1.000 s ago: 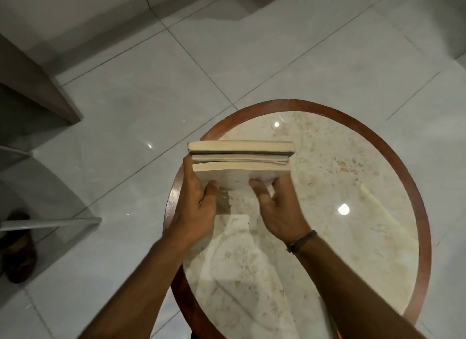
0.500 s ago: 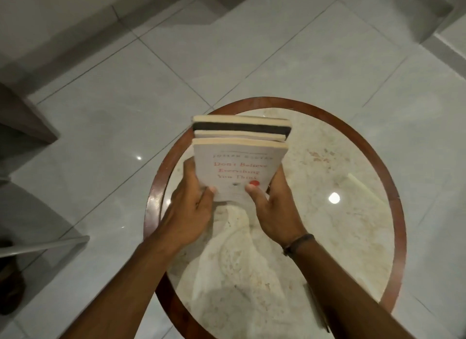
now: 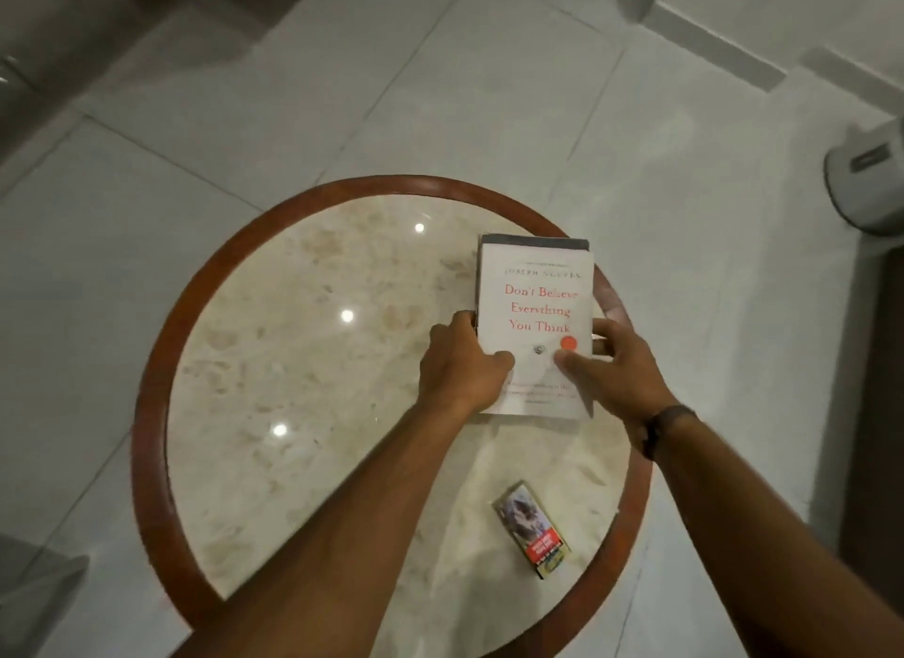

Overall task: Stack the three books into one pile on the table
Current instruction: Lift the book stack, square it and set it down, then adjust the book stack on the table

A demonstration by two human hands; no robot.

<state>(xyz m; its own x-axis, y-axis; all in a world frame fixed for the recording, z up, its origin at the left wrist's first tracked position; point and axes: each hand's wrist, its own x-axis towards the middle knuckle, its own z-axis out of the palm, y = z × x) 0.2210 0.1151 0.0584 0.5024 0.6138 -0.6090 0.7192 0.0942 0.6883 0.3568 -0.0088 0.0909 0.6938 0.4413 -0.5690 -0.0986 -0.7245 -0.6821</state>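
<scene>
A pile of books (image 3: 536,290) lies flat on the right side of the round marble table (image 3: 293,364). Its top book has a white cover with red lettering, and a dark edge of a book beneath shows at the far end. My left hand (image 3: 460,364) grips the pile's left edge with the thumb on the cover. Gripping the right edge is my right hand (image 3: 611,364), thumb on the cover near a red dot. How many books lie under the top one is hidden.
A small printed box (image 3: 533,528) lies on the table near its front right edge. The table has a raised brown wooden rim (image 3: 146,413). A grey round object (image 3: 866,182) stands on the tiled floor at the far right.
The books were held tilted up above the table in both hands; now they lie flat on the table's right side. The view has shifted, so the table sits more to the left.
</scene>
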